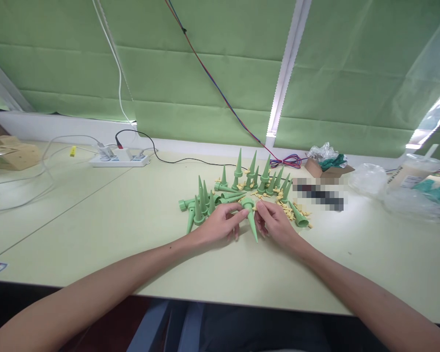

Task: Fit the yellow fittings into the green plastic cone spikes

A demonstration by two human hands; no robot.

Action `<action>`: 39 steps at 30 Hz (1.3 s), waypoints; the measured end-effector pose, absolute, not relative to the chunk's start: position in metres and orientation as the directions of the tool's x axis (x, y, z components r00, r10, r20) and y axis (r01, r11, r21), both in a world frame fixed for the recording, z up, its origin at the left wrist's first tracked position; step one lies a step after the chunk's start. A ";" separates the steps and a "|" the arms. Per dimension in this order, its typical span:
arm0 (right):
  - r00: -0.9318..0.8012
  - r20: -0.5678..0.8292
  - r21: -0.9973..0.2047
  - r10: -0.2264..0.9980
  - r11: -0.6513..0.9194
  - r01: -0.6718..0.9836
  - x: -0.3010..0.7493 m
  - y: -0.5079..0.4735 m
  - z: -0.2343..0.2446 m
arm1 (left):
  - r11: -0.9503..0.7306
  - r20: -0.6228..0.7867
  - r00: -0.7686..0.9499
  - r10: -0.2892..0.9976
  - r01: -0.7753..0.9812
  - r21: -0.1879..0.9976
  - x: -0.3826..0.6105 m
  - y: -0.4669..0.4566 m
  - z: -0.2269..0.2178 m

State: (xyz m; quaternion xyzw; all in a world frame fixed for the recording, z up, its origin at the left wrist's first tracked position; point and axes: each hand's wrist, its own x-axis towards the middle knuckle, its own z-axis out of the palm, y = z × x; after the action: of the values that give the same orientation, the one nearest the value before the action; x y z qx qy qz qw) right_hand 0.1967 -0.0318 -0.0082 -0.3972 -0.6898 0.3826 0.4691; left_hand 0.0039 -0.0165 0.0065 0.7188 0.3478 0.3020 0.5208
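Observation:
A green plastic plant watering spike [253, 226] points tip down toward the table's front, between my hands. My left hand [224, 221] is closed on its upper part from the left. On the other side my right hand [274, 222] pinches a small yellow valve [254, 208] against the spike's side; the fingertips hide most of it. Behind the hands stand several more green spikes [238, 164], tips up, and others lie on their sides at the left. Small yellow valves [286, 211] are scattered among them, and one spike [298, 215] lies just right of my right hand.
A power strip [121, 159] with plugs and cables sits at the back left, near a cardboard box [11, 152]. At the right are an open carton [328, 170], plastic bags [368, 180] and a drink cup [410, 173]. The table's edge [242, 304] runs close in front.

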 end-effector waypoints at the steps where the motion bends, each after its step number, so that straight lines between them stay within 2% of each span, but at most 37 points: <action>1: -0.248 0.337 -0.904 0.908 0.385 0.183 0.197 -0.032 -0.008 | -0.238 0.082 0.569 0.818 0.205 0.949 0.004 -0.017 0.007; 6: -0.260 0.326 -0.914 0.909 0.373 0.158 0.196 -0.031 -0.009 | -0.384 0.199 0.547 0.814 0.248 0.890 0.006 -0.017 0.007; 12: -0.272 0.308 -0.920 0.911 0.359 0.159 0.196 -0.032 -0.008 | -0.578 0.371 0.514 0.773 0.330 0.746 0.004 -0.014 0.001; 17: -0.282 0.319 -0.913 0.905 0.374 0.165 0.197 -0.033 -0.006 | -0.680 0.446 0.560 0.698 0.321 0.660 0.003 -0.017 0.003; 22: -0.302 0.323 -0.909 0.897 0.383 0.164 0.198 -0.032 -0.006 | -0.818 0.587 0.585 0.560 0.281 0.501 0.002 -0.015 0.000; 26: -0.287 0.339 -0.907 0.896 0.392 0.152 0.197 -0.032 -0.007 | -0.844 0.607 0.590 0.532 0.310 0.438 0.001 -0.013 -0.002; 32: -0.210 0.417 -0.883 0.884 0.449 0.135 0.194 -0.034 -0.008 | -0.786 0.585 0.528 0.615 0.356 0.505 0.004 -0.014 0.000; 36: -0.177 0.448 -0.872 0.877 0.471 0.130 0.194 -0.033 -0.009 | -0.642 0.466 0.461 0.755 0.377 0.668 0.005 -0.017 0.004; 39: -0.166 0.456 -0.866 0.874 0.479 0.145 0.194 -0.032 -0.009 | -0.506 0.347 0.442 0.827 0.316 0.803 0.006 -0.019 0.009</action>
State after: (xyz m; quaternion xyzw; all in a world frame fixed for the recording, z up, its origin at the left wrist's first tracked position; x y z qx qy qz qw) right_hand 0.1942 -0.0319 -0.0091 -0.3746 -0.6801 0.3467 0.5262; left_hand 0.0061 -0.0195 0.0086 0.7799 0.3663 0.3803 0.3361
